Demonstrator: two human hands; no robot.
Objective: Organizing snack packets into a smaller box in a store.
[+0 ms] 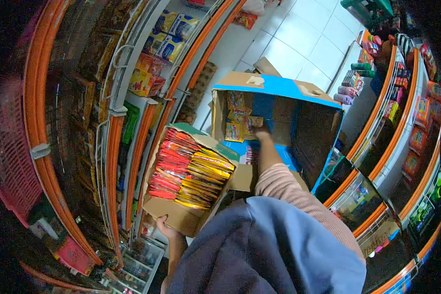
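Note:
My left hand (pixel 165 228) grips the near edge of an open cardboard box (pixel 176 215), which is tilted beside my body. Tight rows of red sachets (pixel 165 172) and yellow sachets (pixel 207 176) stand inside it. To its right is a larger cardboard carton (pixel 220 79) with blue edges, its open side towards me. My right hand (pixel 263 133) reaches into that carton and holds the edge of a yellow packet (pixel 251 124); the fingertips are partly hidden. Several similar yellow packets (pixel 235 131) lie at the carton's left side.
Shelves with orange edges (pixel 202 29) run along the left, stocked with bagged and boxed goods (pixel 172 35). More orange-edged shelves (pixel 375 106) with packets stand at right. White floor tiles (pixel 297 33) stretch beyond the carton. Egg trays (pixel 198 92) sit by the left shelf.

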